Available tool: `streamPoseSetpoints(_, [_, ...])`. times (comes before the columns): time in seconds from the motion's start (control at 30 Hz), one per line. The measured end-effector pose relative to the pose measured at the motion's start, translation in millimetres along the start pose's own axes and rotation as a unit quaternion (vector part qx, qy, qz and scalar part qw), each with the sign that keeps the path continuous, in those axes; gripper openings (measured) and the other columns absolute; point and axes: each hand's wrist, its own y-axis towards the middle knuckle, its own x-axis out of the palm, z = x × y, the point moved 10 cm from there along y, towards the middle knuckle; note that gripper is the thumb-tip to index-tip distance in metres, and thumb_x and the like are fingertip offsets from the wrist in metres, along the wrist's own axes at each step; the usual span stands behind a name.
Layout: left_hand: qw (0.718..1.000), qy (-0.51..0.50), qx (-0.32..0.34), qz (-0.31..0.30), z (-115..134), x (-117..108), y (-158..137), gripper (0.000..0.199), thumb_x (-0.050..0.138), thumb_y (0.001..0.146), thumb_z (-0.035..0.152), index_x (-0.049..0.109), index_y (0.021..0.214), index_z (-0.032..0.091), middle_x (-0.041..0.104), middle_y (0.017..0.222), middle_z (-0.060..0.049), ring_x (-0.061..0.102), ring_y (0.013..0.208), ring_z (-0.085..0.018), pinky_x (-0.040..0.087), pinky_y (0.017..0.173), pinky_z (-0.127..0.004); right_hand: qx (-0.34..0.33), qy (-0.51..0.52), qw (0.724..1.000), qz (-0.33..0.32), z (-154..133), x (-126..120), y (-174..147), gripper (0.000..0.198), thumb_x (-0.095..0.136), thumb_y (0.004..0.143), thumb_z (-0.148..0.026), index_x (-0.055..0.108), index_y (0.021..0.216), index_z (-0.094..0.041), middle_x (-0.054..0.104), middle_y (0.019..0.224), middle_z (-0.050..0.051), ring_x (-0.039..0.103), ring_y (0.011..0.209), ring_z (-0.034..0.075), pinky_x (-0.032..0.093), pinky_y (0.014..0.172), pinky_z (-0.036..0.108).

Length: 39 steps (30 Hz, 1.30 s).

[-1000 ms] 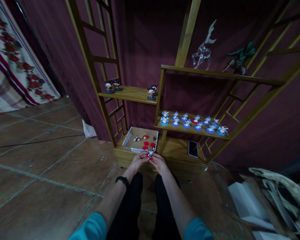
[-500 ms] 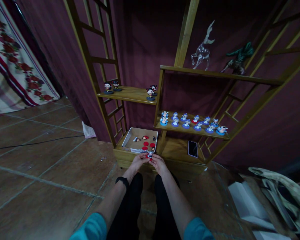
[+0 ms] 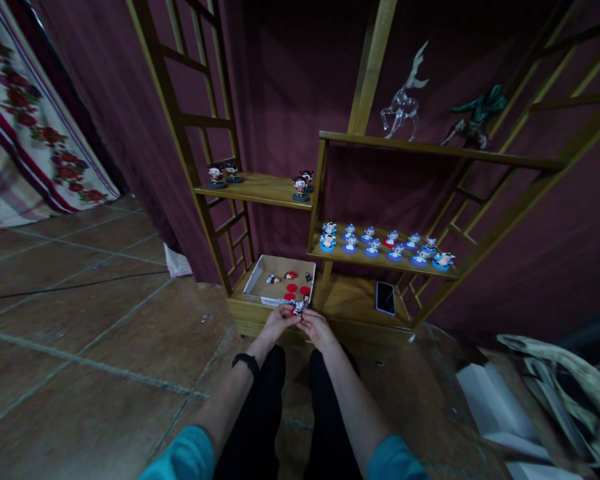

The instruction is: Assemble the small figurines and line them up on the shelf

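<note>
Between my two hands is a small figurine (image 3: 299,307) with a white head and a red base. My left hand (image 3: 279,321) pinches it from the left, and my right hand (image 3: 315,326) closes on it from the right. Just beyond my fingers lies a shallow cardboard box (image 3: 255,291). Inside it are several red discs, one of them a red disc (image 3: 292,288) near the middle, and several loose figurines, among them a figurine on its side (image 3: 273,279). My fingers partly cover the figurine in my hands, so its lower part is hard to see.
Several blue and purple figurines (image 3: 373,248) stand in two rows on the right shelf (image 3: 325,255). Black-haired figurines (image 3: 301,189) stand on the left shelf (image 3: 260,188). A phone (image 3: 385,298) lies at lower right. Higher up are a clear deer statuette (image 3: 404,110) and a dark green statuette (image 3: 480,117).
The figurine in my hands has tilted and shifted very slightly. Both hands stay in nearly the same place, and everything on the shelves is unmoved.
</note>
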Motion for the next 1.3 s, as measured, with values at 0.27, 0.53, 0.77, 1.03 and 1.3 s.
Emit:
streamPoseSetpoints(0.27, [1.000, 0.013, -0.008, 0.006, 0.5, -1.4, -0.1, 0.042, 0.077, 0.047, 0.019, 0.057, 0.083, 0.012, 0.064, 0.069, -0.001, 0.058, 0.065, -0.013, 0.044, 0.070, -0.027, 0.002, -0.020, 1.000, -0.005, -0.5, 0.2, -0.9, 0.027, 0.067, 0.057, -0.018, 0.062, 0.084, -0.017, 0.069, 0.070, 0.003, 0.063, 0.065, 0.015, 0.049, 0.071, 0.033])
streamPoseSetpoints(0.53, [0.999, 0.008, -0.026, 0.016, -2.1, -5.5, 0.5, 0.048, 0.077, 0.047, 0.021, 0.061, 0.091, 0.011, 0.063, 0.067, -0.001, 0.055, 0.058, -0.010, 0.040, 0.062, -0.024, 0.008, -0.017, 1.000, 0.001, 3.5, -6.5, 4.6, 0.027, 0.067, 0.057, -0.017, 0.061, 0.084, -0.017, 0.068, 0.071, 0.003, 0.063, 0.066, 0.014, 0.049, 0.072, 0.033])
streamPoseSetpoints(0.77, [0.999, 0.004, -0.010, 0.035, -1.1, -11.2, 2.5, 0.045, 0.077, 0.047, 0.023, 0.063, 0.088, 0.011, 0.061, 0.064, -0.001, 0.052, 0.056, -0.009, 0.039, 0.058, -0.022, 0.007, -0.021, 1.000, 0.006, 3.0, -8.0, 4.7, 0.027, 0.067, 0.057, -0.017, 0.062, 0.084, -0.017, 0.069, 0.072, 0.003, 0.063, 0.065, 0.014, 0.048, 0.072, 0.032])
streamPoseSetpoints(1.03, [0.999, -0.004, -0.023, 0.023, -4.0, -9.9, 2.4, 0.044, 0.077, 0.048, 0.024, 0.065, 0.088, 0.012, 0.064, 0.070, -0.004, 0.053, 0.057, -0.009, 0.040, 0.058, -0.022, 0.002, -0.022, 1.000, 0.009, -0.6, -5.3, 0.9, 0.025, 0.066, 0.057, -0.017, 0.063, 0.082, -0.017, 0.069, 0.072, 0.004, 0.062, 0.066, 0.014, 0.048, 0.073, 0.032])
streamPoseSetpoints(1.3, [1.000, -0.006, -0.029, 0.011, 0.7, -3.6, -1.3, 0.045, 0.078, 0.046, 0.023, 0.065, 0.088, 0.012, 0.065, 0.071, -0.004, 0.056, 0.061, -0.012, 0.040, 0.060, -0.023, -0.034, -0.029, 0.999, 0.001, -6.1, -3.9, 2.1, 0.031, 0.067, 0.054, -0.016, 0.062, 0.084, -0.018, 0.067, 0.071, 0.001, 0.061, 0.065, 0.013, 0.048, 0.072, 0.031])
